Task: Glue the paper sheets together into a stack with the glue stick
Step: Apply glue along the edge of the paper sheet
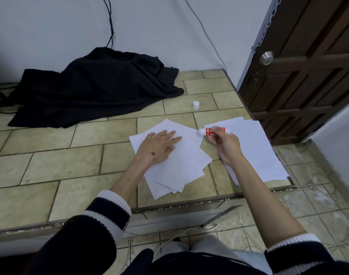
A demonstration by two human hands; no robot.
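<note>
The red-labelled glue stick with its white ends sits in my right hand, pinched round the barrel by curled fingers and thumb, lifted over the gap between two lots of paper. Its long axis runs roughly left to right, and the uncapped white tip points left, toward the loose, fanned stack of white paper sheets lying on the tiled floor. My left hand rests flat on that stack, fingers straight and slightly spread, pressing the top sheet down near its far left part. So the tip is just beside the top sheet's right edge, and the bare paper I take to be the next place for glue lies to the left of the right hand and a little below it; the right hand is plainly the nearer one to do the spreading, while the left holds the sheet steady. To the right, under and behind the right wrist, lies a second, tidier pile of white sheets, which I judge to be the supply not yet glued. Further back on the tiles stands a small white plastic cap, well apart from both hands. Beyond that a crumpled black cloth lies against the wall, and a dark brown wooden door stands at the right.
</note>
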